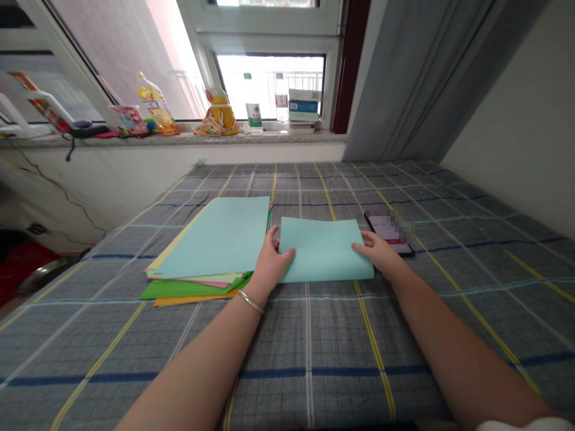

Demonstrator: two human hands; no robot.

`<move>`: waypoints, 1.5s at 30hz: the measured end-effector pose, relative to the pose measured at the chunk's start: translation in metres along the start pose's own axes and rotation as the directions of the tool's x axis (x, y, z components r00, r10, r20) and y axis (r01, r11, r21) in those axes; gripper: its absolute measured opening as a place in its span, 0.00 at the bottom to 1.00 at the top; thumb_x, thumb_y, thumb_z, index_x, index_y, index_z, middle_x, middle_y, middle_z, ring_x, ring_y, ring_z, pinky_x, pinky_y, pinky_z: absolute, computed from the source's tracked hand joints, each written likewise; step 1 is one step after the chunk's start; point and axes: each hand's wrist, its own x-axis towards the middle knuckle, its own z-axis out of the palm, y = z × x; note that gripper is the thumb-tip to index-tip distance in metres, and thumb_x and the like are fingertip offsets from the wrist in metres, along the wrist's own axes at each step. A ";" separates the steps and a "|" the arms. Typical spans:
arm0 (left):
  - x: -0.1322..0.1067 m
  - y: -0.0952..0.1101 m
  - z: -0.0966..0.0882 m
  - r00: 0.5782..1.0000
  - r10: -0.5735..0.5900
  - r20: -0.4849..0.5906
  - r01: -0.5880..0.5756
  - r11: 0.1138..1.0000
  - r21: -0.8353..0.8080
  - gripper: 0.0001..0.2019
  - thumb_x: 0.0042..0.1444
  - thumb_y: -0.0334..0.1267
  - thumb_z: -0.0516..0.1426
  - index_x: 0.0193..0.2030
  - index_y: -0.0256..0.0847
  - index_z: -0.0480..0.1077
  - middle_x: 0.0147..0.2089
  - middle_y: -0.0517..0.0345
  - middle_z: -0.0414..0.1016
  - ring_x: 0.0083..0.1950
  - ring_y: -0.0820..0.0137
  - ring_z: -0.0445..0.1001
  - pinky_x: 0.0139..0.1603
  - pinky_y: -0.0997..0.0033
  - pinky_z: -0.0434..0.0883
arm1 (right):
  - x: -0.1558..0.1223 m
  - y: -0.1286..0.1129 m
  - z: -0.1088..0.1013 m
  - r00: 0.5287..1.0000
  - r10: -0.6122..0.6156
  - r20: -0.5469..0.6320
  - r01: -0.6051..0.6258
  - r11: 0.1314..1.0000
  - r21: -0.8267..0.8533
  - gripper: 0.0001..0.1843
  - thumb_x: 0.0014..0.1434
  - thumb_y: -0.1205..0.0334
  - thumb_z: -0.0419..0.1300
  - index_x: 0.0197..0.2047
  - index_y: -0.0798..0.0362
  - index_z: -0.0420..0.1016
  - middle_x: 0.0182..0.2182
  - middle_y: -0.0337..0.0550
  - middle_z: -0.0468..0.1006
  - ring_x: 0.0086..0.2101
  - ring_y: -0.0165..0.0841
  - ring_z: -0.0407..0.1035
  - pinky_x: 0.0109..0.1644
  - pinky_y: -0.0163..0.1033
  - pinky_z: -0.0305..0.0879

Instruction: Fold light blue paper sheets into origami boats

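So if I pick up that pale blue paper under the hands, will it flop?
The pale blue paper will probably droop, since it looks thin. It should feel very light. It might slide a little on the checked blanket, though the cloth may slow it.

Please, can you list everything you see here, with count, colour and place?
Loose paper sheet: one, pale blue, centre of view.
Paper stack: one, mixed colours, left of the sheet.
Phone: one, dark, right of the sheet.
Checked cover: one, grey, under the papers.
Plastic bottles: three, yellow and clear, on the windowsill.
Boxes: stacked, blue and white, on the windowsill.
Curtain: one, grey, right of the window.
Bracelet: one, silver, on the left wrist.
Left hand: one, on the sheet's left edge.
Right hand: one, on the sheet's right edge.
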 end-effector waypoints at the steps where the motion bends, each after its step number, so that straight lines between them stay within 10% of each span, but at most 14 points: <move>1: 0.000 0.000 -0.001 0.999 -0.033 0.015 0.034 0.996 -0.085 0.40 0.48 0.31 0.60 0.67 0.39 0.49 0.47 0.49 0.76 0.39 0.66 0.77 0.39 0.67 0.73 | -0.002 -0.001 0.000 0.999 -0.015 0.033 0.013 0.999 0.040 0.22 0.51 0.60 0.62 0.50 0.56 0.70 0.42 0.51 0.79 0.37 0.37 0.74 0.39 0.39 0.70; 13: -0.003 0.007 -0.011 0.994 -0.094 0.047 0.102 0.974 -0.201 0.18 0.46 0.46 0.63 0.40 0.36 0.72 0.35 0.55 0.78 0.30 0.70 0.74 0.30 0.74 0.70 | -0.011 -0.006 -0.001 0.995 -0.037 0.095 0.031 0.997 0.065 0.15 0.49 0.52 0.64 0.37 0.54 0.76 0.33 0.47 0.82 0.30 0.37 0.74 0.31 0.39 0.69; 25: -0.005 0.013 -0.012 0.998 -0.055 0.008 0.055 0.988 -0.144 0.20 0.47 0.50 0.61 0.40 0.36 0.72 0.30 0.60 0.75 0.28 0.71 0.71 0.28 0.75 0.66 | -0.009 -0.007 0.000 0.987 -0.158 0.001 0.156 0.979 0.134 0.20 0.45 0.46 0.65 0.35 0.52 0.72 0.31 0.45 0.81 0.27 0.36 0.73 0.27 0.38 0.68; 32: -0.004 0.016 -0.016 0.997 0.033 -0.073 -0.039 0.997 -0.071 0.26 0.50 0.44 0.59 0.57 0.39 0.65 0.17 0.73 0.55 0.16 0.79 0.51 0.19 0.80 0.49 | -0.011 -0.010 0.001 0.963 -0.257 -0.076 0.260 0.965 0.024 0.17 0.47 0.47 0.63 0.32 0.52 0.70 0.26 0.41 0.75 0.26 0.32 0.68 0.28 0.36 0.64; 38: -0.002 0.016 -0.016 0.989 0.122 -0.089 -0.124 0.992 -0.018 0.23 0.50 0.45 0.59 0.52 0.39 0.68 0.21 0.70 0.56 0.20 0.78 0.53 0.22 0.80 0.53 | -0.014 -0.013 -0.001 0.920 -0.366 -0.138 0.368 0.930 -0.014 0.28 0.50 0.50 0.61 0.53 0.49 0.65 0.24 0.35 0.69 0.23 0.29 0.61 0.26 0.35 0.57; 45: -0.003 0.018 -0.017 0.980 0.172 -0.102 -0.172 0.985 0.007 0.17 0.51 0.42 0.60 0.46 0.39 0.69 0.21 0.71 0.51 0.21 0.78 0.52 0.23 0.80 0.53 | -0.018 -0.014 -0.002 0.906 -0.404 -0.124 0.404 0.914 -0.028 0.24 0.52 0.52 0.60 0.52 0.50 0.68 0.25 0.35 0.67 0.22 0.27 0.59 0.24 0.34 0.53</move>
